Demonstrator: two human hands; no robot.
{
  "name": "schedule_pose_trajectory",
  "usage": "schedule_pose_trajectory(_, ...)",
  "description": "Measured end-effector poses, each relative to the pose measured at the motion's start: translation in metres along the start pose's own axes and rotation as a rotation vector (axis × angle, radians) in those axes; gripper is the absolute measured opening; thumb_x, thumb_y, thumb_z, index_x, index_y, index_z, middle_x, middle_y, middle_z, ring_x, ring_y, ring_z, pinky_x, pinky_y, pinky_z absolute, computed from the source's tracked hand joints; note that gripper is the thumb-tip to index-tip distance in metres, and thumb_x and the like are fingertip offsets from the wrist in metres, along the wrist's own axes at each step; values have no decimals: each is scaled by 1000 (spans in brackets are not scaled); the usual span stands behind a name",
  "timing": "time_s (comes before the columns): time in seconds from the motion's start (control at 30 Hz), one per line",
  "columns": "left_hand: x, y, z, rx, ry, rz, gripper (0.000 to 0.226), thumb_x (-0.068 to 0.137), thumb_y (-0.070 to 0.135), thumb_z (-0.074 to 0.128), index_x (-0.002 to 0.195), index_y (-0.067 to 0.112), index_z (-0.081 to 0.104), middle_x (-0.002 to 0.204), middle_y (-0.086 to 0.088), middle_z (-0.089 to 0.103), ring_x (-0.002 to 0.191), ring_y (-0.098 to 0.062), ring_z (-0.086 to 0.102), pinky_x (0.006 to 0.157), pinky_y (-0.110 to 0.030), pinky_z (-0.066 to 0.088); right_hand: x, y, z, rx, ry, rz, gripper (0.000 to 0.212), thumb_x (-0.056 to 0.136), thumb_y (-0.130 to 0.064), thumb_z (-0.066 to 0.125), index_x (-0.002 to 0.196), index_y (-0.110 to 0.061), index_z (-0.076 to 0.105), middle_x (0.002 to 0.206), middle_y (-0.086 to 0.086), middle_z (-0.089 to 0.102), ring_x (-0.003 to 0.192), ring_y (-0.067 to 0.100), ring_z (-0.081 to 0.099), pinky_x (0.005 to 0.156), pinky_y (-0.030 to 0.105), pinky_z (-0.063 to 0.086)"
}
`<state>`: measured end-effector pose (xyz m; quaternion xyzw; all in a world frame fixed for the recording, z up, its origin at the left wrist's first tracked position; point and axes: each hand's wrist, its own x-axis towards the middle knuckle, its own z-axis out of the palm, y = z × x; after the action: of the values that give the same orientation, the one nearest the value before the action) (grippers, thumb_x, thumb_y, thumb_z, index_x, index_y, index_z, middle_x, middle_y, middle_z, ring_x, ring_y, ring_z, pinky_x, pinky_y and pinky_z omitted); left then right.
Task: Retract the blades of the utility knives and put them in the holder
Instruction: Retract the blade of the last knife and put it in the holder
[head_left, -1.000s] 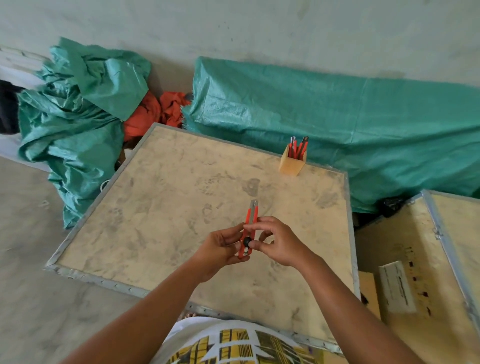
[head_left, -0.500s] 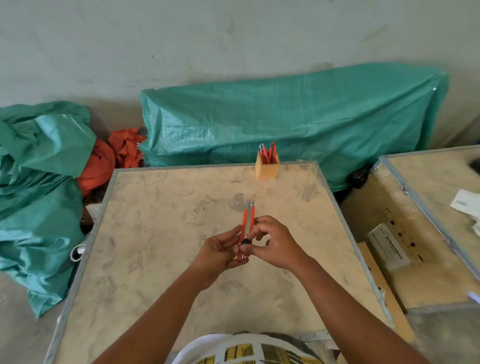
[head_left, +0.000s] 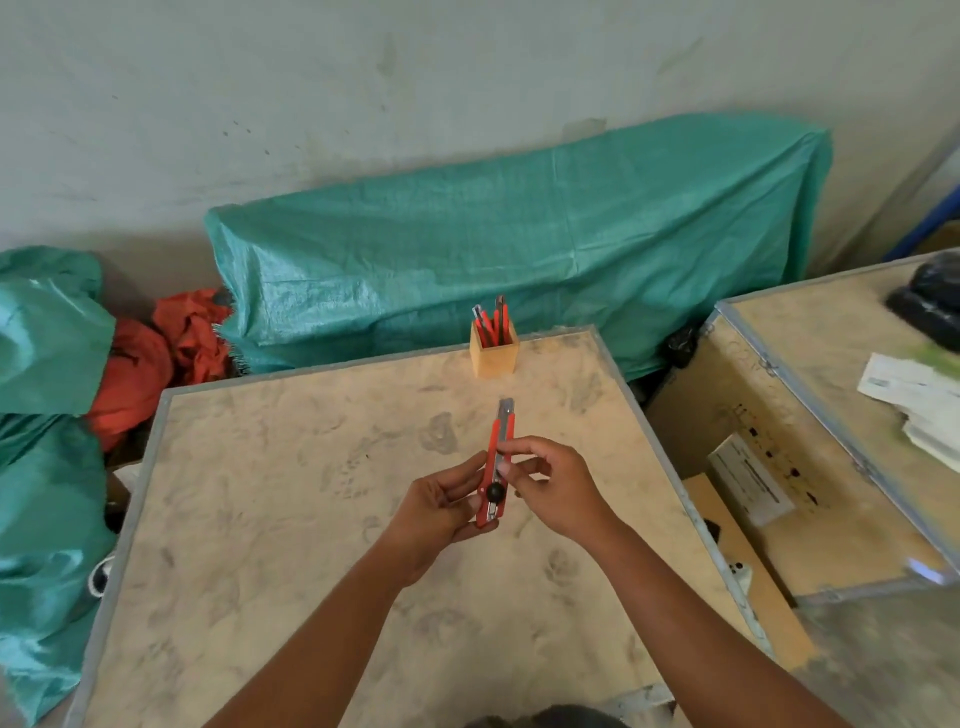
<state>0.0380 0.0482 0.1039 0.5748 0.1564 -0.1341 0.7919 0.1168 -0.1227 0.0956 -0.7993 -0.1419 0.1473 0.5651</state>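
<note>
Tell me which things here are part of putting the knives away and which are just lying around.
Part of the job:
- red utility knife, held by left hand and right hand
- wooden holder with knives already in it
- table

Lying about:
- green tarps
- orange cloth
- wooden crate with papers and a black bag

The counter (head_left: 311, 519) lies bare between the hands and the holder (head_left: 493, 358) at its far edge, an open path. Knives (head_left: 491, 327) already standing in the holder crowd its mouth; the tarp (head_left: 519, 249) rises close behind.
</note>
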Motion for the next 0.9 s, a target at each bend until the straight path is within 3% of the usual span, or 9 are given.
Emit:
schedule_pose_trajectory(0.1, 23, 18, 11, 63, 8, 30, 49, 92, -8, 57, 125, 27, 66, 117, -7, 74, 102, -27, 71, 88, -39, 59, 28, -6, -18, 44, 20, 17, 26, 89, -8, 73, 107, -26, 76, 108, -4, 75, 81, 15, 74, 74, 42, 65)
schedule_pose_trajectory(0.27, 78, 60, 27, 144, 58, 98, 50, 90, -11, 58, 128, 20, 65, 118, -1, 74, 103, -25, 73, 85, -32, 60, 95, -23, -58, 38, 20, -10, 32, 87, -4, 74, 101, -32, 77, 110, -4, 75, 84, 18, 76, 75, 39, 66)
schedule_pose_trajectory(0.37, 116, 82, 28, 201, 101, 130, 51, 85, -17, 59, 127, 12, 65, 121, -5, 73, 101, -25, 74, 92, -38, 58, 138, -27, -76, 36, 52, -26, 29, 85, -3, 76, 101, -27, 78, 110, -1, 76, 83, 21, 77, 76, 40, 65)
schedule_pose_trajectory(0.5, 173, 105, 26, 274, 196, 116, 52, 85, -15, 58, 123, 18, 68, 114, -1, 76, 100, -18, 74, 96, -44, 55, 205, -19, -89, -9, 88, -73, 27, 83, -6, 79, 102, -25, 80, 103, -6, 77, 87, 18, 76, 78, 41, 65)
schedule_pose_trajectory(0.63, 221, 119, 22, 313, 280, 185, 48, 85, -7, 65, 102, 37, 74, 92, 14, 78, 88, -5, 71, 87, -30, 51, 264, -2, -84, -69, 121, -114, 27, 82, -4, 79, 105, -18, 80, 102, 1, 79, 86, 14, 76, 79, 41, 65)
schedule_pose_trajectory(0.67, 233, 122, 20, 339, 312, 203, 47, 84, -6, 66, 105, 35, 74, 93, 13, 77, 89, -2, 70, 89, -27, 48, 277, 3, -81, -83, 139, -123, 27, 81, -3, 79, 103, -17, 81, 101, 3, 80, 83, 14, 76, 79, 40, 65)
schedule_pose_trajectory(0.73, 256, 123, 14, 433, 362, 216, 44, 83, 2, 72, 119, 26, 70, 115, 8, 71, 113, -8, 64, 101, -28, 43, 300, 13, -76, -118, 176, -136, 26, 80, -2, 78, 101, -17, 81, 98, 3, 80, 81, 14, 76, 79, 38, 64)
schedule_pose_trajectory(0.8, 280, 117, 3, 538, 391, 180, 50, 81, 11, 77, 128, 23, 64, 143, 4, 55, 138, -13, 44, 115, -36, 34, 318, 25, -71, -147, 188, -133, 24, 81, -1, 77, 100, -17, 81, 99, 3, 80, 80, 12, 76, 78, 32, 63)
schedule_pose_trajectory(0.9, 306, 102, -8, 655, 429, 85, 74, 79, 19, 79, 144, 21, 46, 154, -4, 44, 147, -19, 30, 117, -41, 30, 334, 44, -63, -199, 213, -150, 22, 83, -2, 76, 100, -16, 81, 98, 4, 80, 78, 8, 74, 77, 23, 61)
